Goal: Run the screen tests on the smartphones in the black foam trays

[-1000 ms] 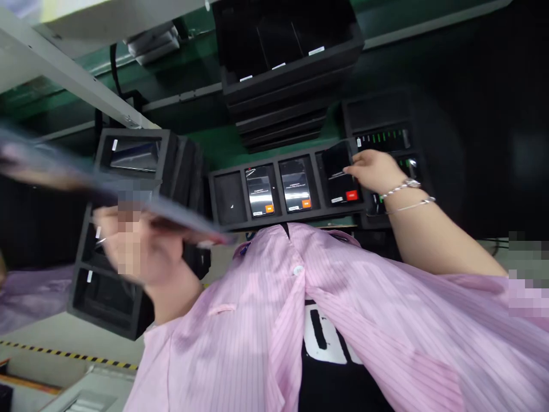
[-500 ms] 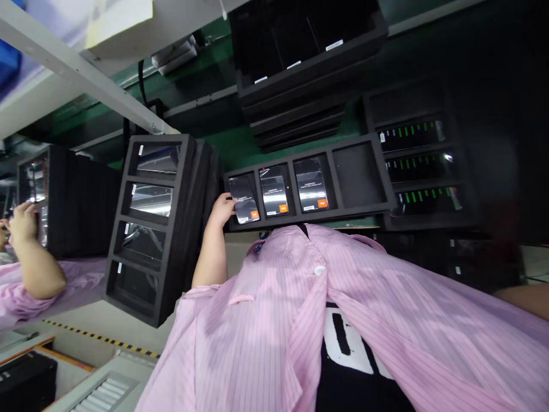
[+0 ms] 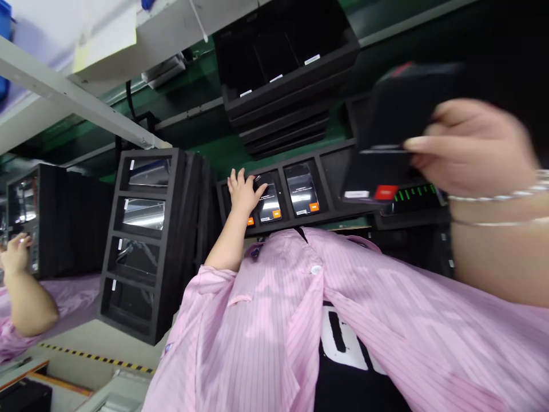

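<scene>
My left hand (image 3: 243,194) is spread over the left end of a black foam tray (image 3: 323,177), touching the phones there. Its palm hides most of the leftmost phone. Beside it, two lit phones (image 3: 270,206) (image 3: 302,189) lie in their slots, each screen showing an orange mark. Close to the camera and blurred, my right hand (image 3: 476,149) grips a dark phone (image 3: 386,137) with a red tag and white label. Bracelets circle that wrist. My pink striped coat (image 3: 257,332) fills the lower frame.
A black foam rack (image 3: 171,229) with shelved devices stands left of the tray, and stacked black trays (image 3: 283,68) sit above. Further left is a co-worker's hand (image 3: 15,254) in a pink sleeve. A green belt (image 3: 218,151) and yellow-black floor tape (image 3: 94,359) also show.
My right hand has come close to the camera with the dark phone in it. My left hand has moved right along the tray, its fingers now spread.
</scene>
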The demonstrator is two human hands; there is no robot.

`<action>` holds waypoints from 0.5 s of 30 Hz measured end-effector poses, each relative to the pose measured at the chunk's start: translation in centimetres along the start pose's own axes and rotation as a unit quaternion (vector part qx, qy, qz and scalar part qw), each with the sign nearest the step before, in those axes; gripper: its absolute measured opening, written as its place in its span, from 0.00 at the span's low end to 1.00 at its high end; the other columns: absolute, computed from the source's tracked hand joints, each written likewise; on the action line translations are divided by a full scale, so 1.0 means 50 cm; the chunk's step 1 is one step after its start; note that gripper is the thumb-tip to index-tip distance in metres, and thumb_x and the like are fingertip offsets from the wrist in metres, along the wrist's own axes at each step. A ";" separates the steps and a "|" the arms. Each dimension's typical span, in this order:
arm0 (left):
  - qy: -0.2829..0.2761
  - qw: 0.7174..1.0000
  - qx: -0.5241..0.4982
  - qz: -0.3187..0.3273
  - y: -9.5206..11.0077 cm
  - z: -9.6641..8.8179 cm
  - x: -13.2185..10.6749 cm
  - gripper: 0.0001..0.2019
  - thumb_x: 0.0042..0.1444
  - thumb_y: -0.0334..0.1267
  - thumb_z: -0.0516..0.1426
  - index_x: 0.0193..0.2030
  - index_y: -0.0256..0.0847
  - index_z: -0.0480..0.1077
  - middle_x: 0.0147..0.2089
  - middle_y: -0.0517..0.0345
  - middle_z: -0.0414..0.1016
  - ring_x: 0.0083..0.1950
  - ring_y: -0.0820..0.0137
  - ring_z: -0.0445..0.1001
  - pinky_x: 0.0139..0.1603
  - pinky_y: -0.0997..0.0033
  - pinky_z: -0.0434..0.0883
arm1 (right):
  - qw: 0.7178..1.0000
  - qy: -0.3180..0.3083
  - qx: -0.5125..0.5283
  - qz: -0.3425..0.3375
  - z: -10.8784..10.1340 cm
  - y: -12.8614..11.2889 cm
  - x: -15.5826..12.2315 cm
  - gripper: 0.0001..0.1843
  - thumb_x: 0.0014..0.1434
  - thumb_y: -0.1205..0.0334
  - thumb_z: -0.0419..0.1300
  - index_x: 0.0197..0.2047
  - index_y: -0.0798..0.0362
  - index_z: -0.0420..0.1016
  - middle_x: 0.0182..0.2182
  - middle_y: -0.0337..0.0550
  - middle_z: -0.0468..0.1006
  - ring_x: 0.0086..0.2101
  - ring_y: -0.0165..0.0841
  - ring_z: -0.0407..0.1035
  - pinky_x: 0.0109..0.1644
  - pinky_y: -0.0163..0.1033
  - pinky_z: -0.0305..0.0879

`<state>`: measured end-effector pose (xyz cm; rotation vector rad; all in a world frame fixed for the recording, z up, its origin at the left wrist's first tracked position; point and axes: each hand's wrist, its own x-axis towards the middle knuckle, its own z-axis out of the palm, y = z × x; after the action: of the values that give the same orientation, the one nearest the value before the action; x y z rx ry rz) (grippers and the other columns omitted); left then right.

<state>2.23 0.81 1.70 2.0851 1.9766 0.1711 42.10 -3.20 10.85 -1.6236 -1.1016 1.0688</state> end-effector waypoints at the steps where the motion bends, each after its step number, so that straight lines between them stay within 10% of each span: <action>1: 0.007 1.000 -0.002 -0.006 -0.002 0.001 0.002 0.22 0.65 0.54 0.61 0.57 0.40 0.78 0.75 0.39 0.62 0.83 0.43 0.44 0.82 0.35 0.41 | 1.000 -0.008 0.001 0.015 0.024 0.013 0.012 0.16 0.63 0.57 0.72 0.52 0.52 0.79 0.40 0.46 0.80 0.35 0.32 0.72 0.44 0.44 0.73; 9: 0.024 1.000 -0.018 -0.009 -0.004 0.004 0.005 0.20 0.65 0.55 0.60 0.51 0.41 0.79 0.77 0.40 0.58 0.83 0.42 0.43 0.81 0.36 0.46 | 0.972 -0.065 -0.148 0.168 0.119 0.147 0.095 0.21 0.54 0.60 0.74 0.50 0.55 0.78 0.33 0.44 0.79 0.41 0.43 0.76 0.62 0.59 0.70; 15: 0.002 1.000 -0.020 0.022 -0.010 0.009 0.015 0.22 0.63 0.57 0.62 0.49 0.39 0.80 0.76 0.38 0.60 0.83 0.42 0.43 0.82 0.37 0.42 | 0.970 -0.080 -0.222 -0.052 0.158 0.133 0.057 0.34 0.54 0.60 0.71 0.63 0.52 0.72 0.61 0.58 0.74 0.64 0.55 0.67 0.73 0.65 0.60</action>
<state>1.93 1.53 1.08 2.1052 1.9159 0.2219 36.61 -0.45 2.07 -1.8184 -1.6032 0.9409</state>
